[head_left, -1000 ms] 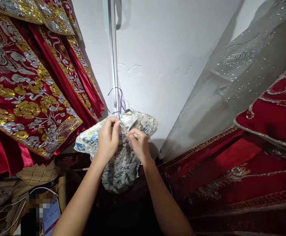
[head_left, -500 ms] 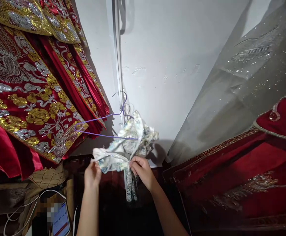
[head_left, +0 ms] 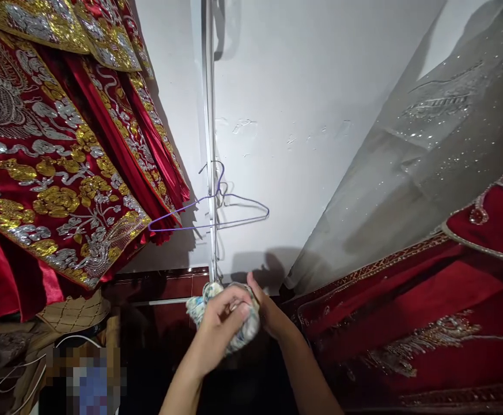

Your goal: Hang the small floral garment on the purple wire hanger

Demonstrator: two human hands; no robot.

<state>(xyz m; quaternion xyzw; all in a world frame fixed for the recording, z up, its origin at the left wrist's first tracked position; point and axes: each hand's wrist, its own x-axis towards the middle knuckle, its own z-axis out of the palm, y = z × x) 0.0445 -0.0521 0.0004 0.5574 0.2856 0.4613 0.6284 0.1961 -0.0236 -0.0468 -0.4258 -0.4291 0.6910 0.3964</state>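
My left hand [head_left: 222, 324] and my right hand [head_left: 265, 311] are both closed on a bunched floral garment [head_left: 243, 337] of white, blue and green cloth, held low in front of me. Above it a purple wire hanger [head_left: 210, 210] hangs bare on a thin metal pole [head_left: 210, 115] against the white wall.
Red robes with gold and silver embroidery [head_left: 44, 161] hang at the left. A grey sequinned gown [head_left: 428, 138] and red embroidered dresses [head_left: 407, 323] hang at the right. A woven basket [head_left: 75, 312], white cables and a phone [head_left: 89, 383] lie at the lower left.
The floral garment has come off the purple hanger and moved down. Both hands have gathered it into a bundle. The hanger now hangs bare.
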